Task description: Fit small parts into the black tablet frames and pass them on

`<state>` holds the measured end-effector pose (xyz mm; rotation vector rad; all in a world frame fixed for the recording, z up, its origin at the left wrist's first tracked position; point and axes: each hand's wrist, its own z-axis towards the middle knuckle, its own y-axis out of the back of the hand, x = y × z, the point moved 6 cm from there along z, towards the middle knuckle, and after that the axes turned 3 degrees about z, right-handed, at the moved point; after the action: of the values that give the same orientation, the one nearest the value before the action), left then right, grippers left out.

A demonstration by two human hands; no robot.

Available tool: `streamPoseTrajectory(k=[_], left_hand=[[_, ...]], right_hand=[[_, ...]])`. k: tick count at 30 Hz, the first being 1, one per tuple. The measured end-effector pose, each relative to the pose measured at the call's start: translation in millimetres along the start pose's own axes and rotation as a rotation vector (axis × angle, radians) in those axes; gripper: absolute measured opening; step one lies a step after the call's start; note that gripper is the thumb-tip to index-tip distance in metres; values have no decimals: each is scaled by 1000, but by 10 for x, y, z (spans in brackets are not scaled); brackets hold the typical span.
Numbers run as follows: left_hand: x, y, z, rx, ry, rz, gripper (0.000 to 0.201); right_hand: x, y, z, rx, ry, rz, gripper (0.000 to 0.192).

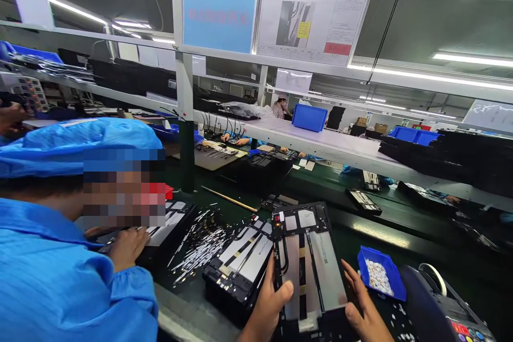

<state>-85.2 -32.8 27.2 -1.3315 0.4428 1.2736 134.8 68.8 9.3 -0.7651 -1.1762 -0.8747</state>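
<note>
Left hand [267, 307]: thumb lies over the left edge of the open black tablet chassis with grey battery cells and ribbon cables [308, 267], other fingers hidden under it, so it's gripping that edge. Right hand [363, 310]: fingers lie flat along the chassis's right edge, thumb curled in at the lower corner; clamping or just steadying, can't tell. Nothing else in either hand.

Chassis sits dead between both hands, bottom centre of the head view. Long axis runs away from the person, near end down by the palms, far end up toward the green conveyor belt [380, 214]. Both hands equally near, one per long side.

Just left of it, touching or nearly so: stack of similar black tablet chassis [240, 267], tilted to the left hand's side. Beyond that, a scatter of thin silver strips [198, 246] on the dark mat.

Right of the right hand, close but apart: small blue plastic bin of white pellets [380, 272]. Further right, a dark tape dispenser with white roll [436, 299].

Far left: co-worker in blue smock and cap [60, 256], own hand [126, 246] on another unit. White shelf rail [340, 147] overhead carries a blue plastic tote [308, 117].
</note>
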Motion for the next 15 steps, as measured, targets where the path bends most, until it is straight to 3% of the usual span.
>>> streamPoseTrajectory(k=[9,15], left_hand=[[232,130,-240,-46,95,-111,85],[291,226,-366,-45,207,-211,85]], right_hand=[[-115,-83,-92,33,-126,86,89],[-127,-205,-117,77,-154,149,113]])
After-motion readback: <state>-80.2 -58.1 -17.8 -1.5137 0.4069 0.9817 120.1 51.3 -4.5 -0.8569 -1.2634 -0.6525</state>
